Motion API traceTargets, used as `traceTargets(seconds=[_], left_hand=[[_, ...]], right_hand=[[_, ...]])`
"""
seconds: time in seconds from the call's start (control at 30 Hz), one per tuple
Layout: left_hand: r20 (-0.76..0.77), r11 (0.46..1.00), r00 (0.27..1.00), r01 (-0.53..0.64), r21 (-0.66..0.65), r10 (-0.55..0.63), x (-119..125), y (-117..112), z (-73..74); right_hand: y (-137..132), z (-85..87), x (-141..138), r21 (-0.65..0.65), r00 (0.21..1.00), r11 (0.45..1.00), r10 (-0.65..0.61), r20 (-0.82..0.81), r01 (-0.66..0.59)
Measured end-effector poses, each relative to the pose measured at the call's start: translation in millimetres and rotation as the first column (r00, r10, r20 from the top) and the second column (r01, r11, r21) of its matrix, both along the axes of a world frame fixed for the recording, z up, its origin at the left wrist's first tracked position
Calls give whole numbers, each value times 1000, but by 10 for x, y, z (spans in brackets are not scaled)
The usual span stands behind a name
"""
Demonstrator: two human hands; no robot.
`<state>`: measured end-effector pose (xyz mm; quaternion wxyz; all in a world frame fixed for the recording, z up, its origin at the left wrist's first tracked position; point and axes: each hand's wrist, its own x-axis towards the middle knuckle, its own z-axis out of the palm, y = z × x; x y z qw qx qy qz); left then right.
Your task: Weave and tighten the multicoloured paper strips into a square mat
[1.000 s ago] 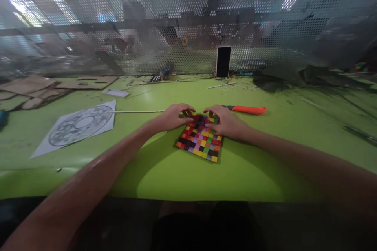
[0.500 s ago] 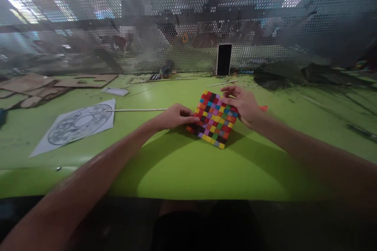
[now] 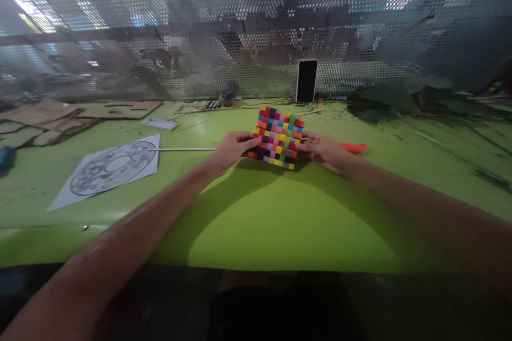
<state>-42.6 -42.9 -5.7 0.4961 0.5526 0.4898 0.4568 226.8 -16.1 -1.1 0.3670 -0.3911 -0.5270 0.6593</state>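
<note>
A square mat woven of many coloured strips (image 3: 278, 137) stands tilted up on its near edge on the green table (image 3: 256, 218), its patterned face toward me. My left hand (image 3: 232, 147) grips its left edge with fingers closed. My right hand (image 3: 322, 148) grips its right edge the same way. Both forearms reach in from the near side.
An orange-handled knife (image 3: 351, 147) lies just right of my right hand. A thin wooden stick (image 3: 188, 149) and a printed round-pattern sheet (image 3: 110, 168) lie to the left. Cardboard cut-outs (image 3: 60, 117) sit far left. A dark phone (image 3: 306, 81) leans on the perforated screen behind.
The mat lay flat under both hands a second ago. It has been lifted, turned and stood up facing me, a hand on each side.
</note>
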Motion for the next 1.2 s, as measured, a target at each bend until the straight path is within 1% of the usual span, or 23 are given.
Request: traceTargets(seconds=[0.07, 0.17, 0.27, 0.43, 0.57, 0.67, 0.8, 0.9, 1.03, 1.2], left_hand=[[-74, 1000, 997, 21, -12, -22, 14, -16, 10], [-179, 998, 984, 16, -57, -26, 40, -41, 9], [-217, 997, 975, 36, -66, -49, 36, -41, -10], [-179, 993, 978, 93, -67, -104, 11, -39, -11], [-119, 989, 987, 93, -117, -107, 29, -72, 36], [-108, 986, 989, 89, -139, -105, 34, -78, 49], [-131, 988, 987, 80, -132, -97, 13, -49, 9], [-126, 988, 986, 91, -127, -107, -3, -30, -18], [-135, 986, 984, 102, -129, -119, -13, -23, -20], [-114, 984, 983, 128, -125, -143, -22, -28, -3]], right_hand=[[-8, -39, -29, 32, 999, 999, -19, 33, 18], [-25, -69, -52, 109, 999, 994, -31, 36, 27], [-53, -60, -53, 190, 997, 982, -22, 80, 7], [-47, -76, -53, 247, 991, 969, -3, 133, -30], [22, -145, -53, 280, 985, 958, 8, 172, -57], [45, -170, -53, 296, 982, 953, 1, 188, -58], [14, -142, -59, 299, 977, 952, -8, 211, -57], [-20, -106, -68, 292, 970, 956, -37, 241, -36], [-41, -80, -74, 292, 954, 956, -72, 290, -16], [-28, -84, -64, 271, 967, 962, -45, 250, -26]])
